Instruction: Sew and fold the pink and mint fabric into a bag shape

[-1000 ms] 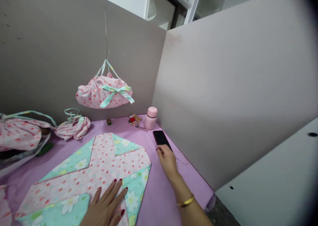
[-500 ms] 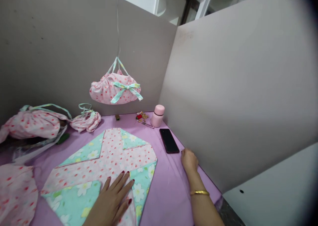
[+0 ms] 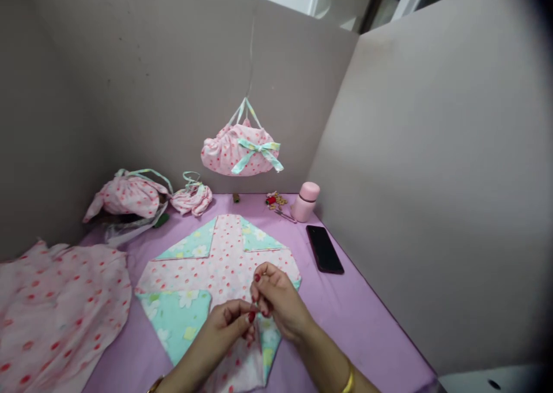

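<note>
Pink dotted fabric with folded aqua floral corners (image 3: 190, 269) lies flat in front of me. Above its lower right part, my left hand (image 3: 231, 329) and my right hand (image 3: 279, 301) are close together. Thumb and fingertips are pinched on both hands. Whatever sits between them is too small to make out. A gold bangle (image 3: 349, 377) circles my right wrist.
A dotted pouch with an aqua bow (image 3: 242, 151) hangs on the back partition. Behind the fabric are a pink flask (image 3: 306, 201), scissors (image 3: 286, 216), a red thread spool (image 3: 271, 200) and a phone (image 3: 325, 249). Dotted cloth (image 3: 64, 312) and bundled pouches (image 3: 133, 194) occupy the left.
My left hand has lifted off the flat fabric. My right hand has come from beside the phone to meet it, and both now pinch. The view has swung left.
</note>
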Tool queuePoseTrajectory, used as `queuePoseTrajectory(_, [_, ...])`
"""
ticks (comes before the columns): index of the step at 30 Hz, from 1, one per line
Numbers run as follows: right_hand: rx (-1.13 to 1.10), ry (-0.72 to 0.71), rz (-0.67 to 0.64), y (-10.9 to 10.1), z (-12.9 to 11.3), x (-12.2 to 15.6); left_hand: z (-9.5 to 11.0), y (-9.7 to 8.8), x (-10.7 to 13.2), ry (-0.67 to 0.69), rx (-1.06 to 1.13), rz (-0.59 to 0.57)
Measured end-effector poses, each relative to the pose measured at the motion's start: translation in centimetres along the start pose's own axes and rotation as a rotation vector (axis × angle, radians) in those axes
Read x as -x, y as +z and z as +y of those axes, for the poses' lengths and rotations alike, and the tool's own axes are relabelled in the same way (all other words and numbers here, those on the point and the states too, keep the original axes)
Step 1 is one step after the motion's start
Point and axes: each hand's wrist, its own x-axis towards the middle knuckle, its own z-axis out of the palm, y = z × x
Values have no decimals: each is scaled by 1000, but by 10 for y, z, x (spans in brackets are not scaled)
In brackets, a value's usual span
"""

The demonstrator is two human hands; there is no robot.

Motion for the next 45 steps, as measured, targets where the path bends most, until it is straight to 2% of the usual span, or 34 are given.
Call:
queuePoseTrajectory(4, [-176, 35, 135, -17, -1, -17, -3, -20, 4, -107, 58, 139])
queuePoseTrajectory(8, [-300, 68, 249, -42, 8, -27, -5, -37, 3, -164, 141, 191])
queuePoseTrajectory(12, [-347, 39, 344, -63, 13, -30, -5, -47, 3, -221, 190, 232])
queuePoseTrajectory(20, [-412, -108, 580, -104, 5, -35, -4, -51, 5, -281, 256, 242])
queuePoseTrajectory(30, [-445, -294, 859, -124, -6, -28, -7, -51, 4, -287, 225, 237])
queuePoseTrajectory(35, [-466, -304, 901, -129, -3, -29, -13, -52, 3, -268, 231, 238])
queuePoseTrajectory(45, [-506, -224, 860, -134, 7, -35, -19, -58, -4, -221, 145, 316])
